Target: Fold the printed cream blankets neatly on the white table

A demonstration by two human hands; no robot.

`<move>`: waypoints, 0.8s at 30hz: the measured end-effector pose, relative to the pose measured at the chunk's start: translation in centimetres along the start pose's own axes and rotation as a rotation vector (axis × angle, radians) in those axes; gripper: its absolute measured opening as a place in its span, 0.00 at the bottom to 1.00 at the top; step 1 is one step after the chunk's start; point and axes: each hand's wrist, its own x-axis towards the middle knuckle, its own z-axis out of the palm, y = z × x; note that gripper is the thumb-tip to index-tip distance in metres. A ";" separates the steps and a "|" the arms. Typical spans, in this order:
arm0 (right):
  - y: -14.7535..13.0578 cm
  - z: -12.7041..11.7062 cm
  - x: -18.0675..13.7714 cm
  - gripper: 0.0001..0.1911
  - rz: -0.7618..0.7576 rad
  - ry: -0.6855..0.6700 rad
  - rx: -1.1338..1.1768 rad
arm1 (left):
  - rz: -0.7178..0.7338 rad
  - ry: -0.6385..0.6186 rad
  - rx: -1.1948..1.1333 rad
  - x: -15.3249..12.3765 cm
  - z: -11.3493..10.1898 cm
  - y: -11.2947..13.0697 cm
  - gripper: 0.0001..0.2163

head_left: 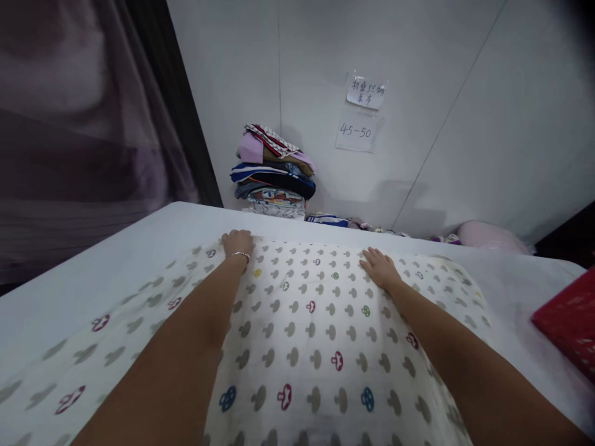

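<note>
A white cloth (302, 322) printed with grey and coloured mushrooms lies spread over the white table, its near part running out of view at the bottom. At its far edge, left of the middle, my left hand (238, 243) is closed on the cloth with curled fingers; a thin bracelet circles that wrist. My right hand (380, 267) lies flat on the cloth near the far edge, fingers stretched out and apart. Both arms reach forward across the fabric. Some slack and ripples show along its left and right sides.
The white table (176, 226) ends near a pale wall. Folded textiles (274, 176) are stacked by the wall, with more fabrics (328, 220) to their right. A red perforated object (571, 322) stands at the right. A curtain (83, 136) hangs at the left. Two paper signs (366, 93) are on the wall.
</note>
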 end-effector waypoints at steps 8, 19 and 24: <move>-0.4 -0.7 0.0 0.28 0.012 -0.045 0.021 | 0.408 -0.256 -0.152 -7.8 -0.2 5.4 0.26; -2.6 -4.6 -10.5 0.25 0.047 -0.123 0.164 | 0.417 -0.352 -0.058 -8.9 -1.4 5.9 0.29; 3.0 -5.4 -26.3 0.25 0.087 0.159 0.387 | 0.656 -0.430 -0.197 -18.6 -5.0 8.4 0.26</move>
